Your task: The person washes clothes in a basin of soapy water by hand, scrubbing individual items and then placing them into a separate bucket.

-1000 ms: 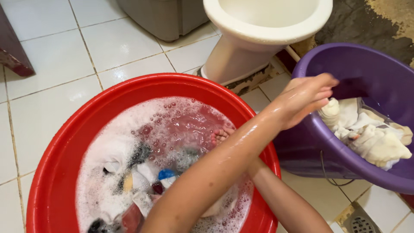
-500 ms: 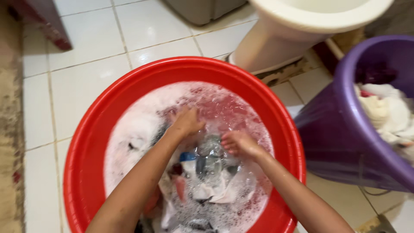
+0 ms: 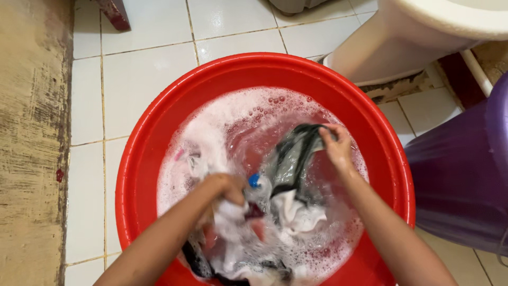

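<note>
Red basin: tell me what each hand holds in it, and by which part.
Right hand pinches a dark wet garment by its upper edge, lifting it from the suds. Left hand grips a bunched white cloth; which part cannot be told.

We are holding both forearms extended forward, wet; our left hand (image 3: 226, 186) is fisted, our right hand (image 3: 336, 144) is pinching closed.

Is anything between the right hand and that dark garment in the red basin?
Nothing visible. The right hand already pinches the dark garment, lifting its edge above the suds in the red basin. The left hand grips white cloth nearby, apart from that grip.
</note>
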